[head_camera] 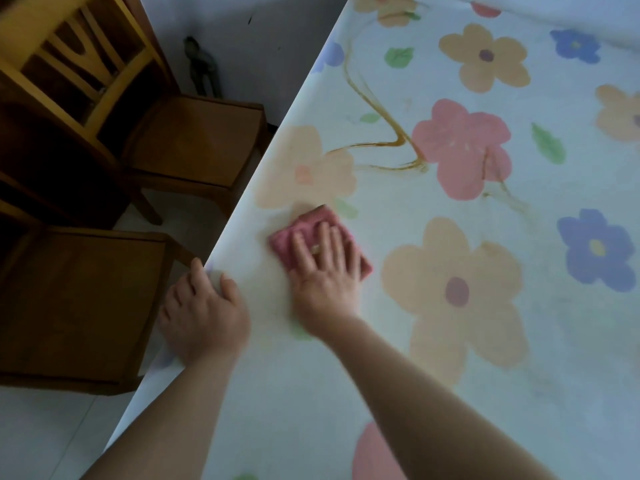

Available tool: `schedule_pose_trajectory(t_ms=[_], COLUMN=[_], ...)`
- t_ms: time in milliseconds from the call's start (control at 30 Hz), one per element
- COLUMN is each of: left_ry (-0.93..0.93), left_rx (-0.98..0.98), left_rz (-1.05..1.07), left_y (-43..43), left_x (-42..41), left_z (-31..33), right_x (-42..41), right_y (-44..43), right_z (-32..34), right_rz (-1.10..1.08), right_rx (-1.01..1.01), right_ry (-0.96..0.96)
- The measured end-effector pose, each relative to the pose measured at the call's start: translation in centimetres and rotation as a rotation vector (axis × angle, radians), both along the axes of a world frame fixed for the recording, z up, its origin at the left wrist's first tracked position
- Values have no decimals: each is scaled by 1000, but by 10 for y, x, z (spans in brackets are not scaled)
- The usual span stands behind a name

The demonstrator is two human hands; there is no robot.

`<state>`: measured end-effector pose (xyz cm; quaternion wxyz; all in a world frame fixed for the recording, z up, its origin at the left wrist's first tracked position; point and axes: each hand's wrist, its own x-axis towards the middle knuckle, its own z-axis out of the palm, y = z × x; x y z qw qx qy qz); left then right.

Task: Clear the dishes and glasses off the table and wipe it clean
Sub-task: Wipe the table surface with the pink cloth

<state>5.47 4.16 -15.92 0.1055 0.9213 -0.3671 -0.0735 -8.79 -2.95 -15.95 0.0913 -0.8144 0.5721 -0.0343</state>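
Note:
A folded pink cloth (313, 226) lies on the table (519, 393), which carries a pale floral tablecloth. My right hand (323, 268) presses flat on the cloth with straight, spread fingers, near the table's left edge. My left hand (204, 311) rests on that left edge, fingers curled over it and thumb on top. Thin brown streaks of spilled liquid (394, 142) run across the tablecloth beyond the cloth, by a pink flower. No dishes or glasses are in view.
Two dark wooden chairs (79, 306) (194, 143) stand on the pale floor to the left of the table. A yellow wooden chair back (79, 64) is at the top left. A dark small object (204, 67) lies against the wall.

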Motion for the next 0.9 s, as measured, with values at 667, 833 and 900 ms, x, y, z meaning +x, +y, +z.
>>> schedule_pose_trajectory(t_ms=[667, 833, 900], left_ry=[44, 11, 34], left_rx=[-3, -94, -110], left_rz=[-43, -294, -357], left_y=[1, 26, 48], left_x=[3, 2, -7], left_z=[1, 2, 5], right_x=[-192, -113, -78], right_y=[19, 98, 136], right_z=[9, 7, 9], right_rz=[-642, -395, -266], right_rx=[113, 69, 43], right_ry=[75, 52, 16])
